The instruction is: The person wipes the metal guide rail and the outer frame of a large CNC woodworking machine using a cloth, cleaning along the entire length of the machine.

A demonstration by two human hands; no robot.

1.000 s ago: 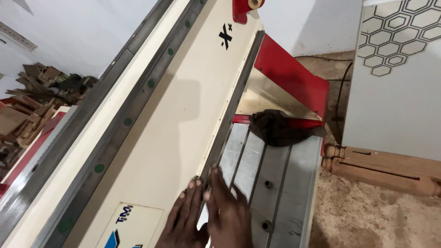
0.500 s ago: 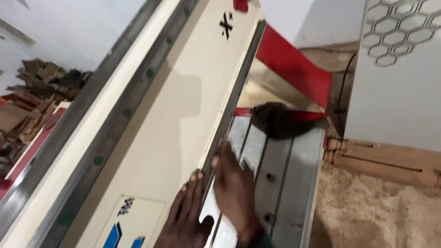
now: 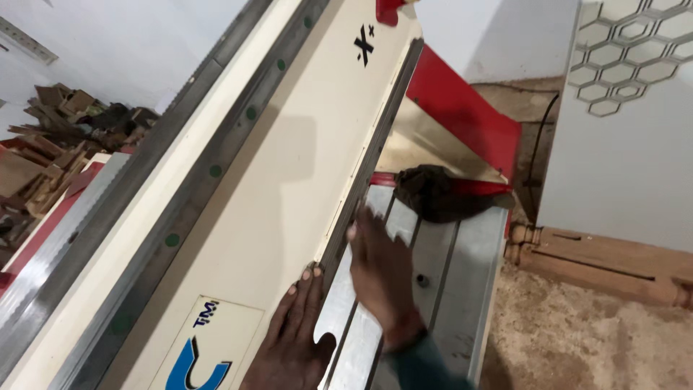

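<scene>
My left hand (image 3: 292, 336) lies flat with its fingers together on the cream-coloured beam (image 3: 289, 173) of a large machine, fingertips at the beam's lower edge. To its right, my right hand (image 3: 379, 271) rests palm down with fingers spread on the grey slotted metal bed (image 3: 462, 267), fingertips close to the dark rail that runs under the beam. Neither hand holds anything. A dark crumpled cloth (image 3: 433, 191) lies on the bed beyond my right hand.
A red machine frame (image 3: 462, 115) stands behind the cloth. A white panel with honeycomb cut-outs (image 3: 628, 108) leans at the right above carved wooden pieces (image 3: 606, 263). Sawdust (image 3: 577, 332) covers the floor. Wood scraps (image 3: 50, 144) are piled at the far left.
My right hand has slid forward along the metal bed, away from my left hand and towards the cloth. The view has shifted slightly. My left hand stays on the beam.
</scene>
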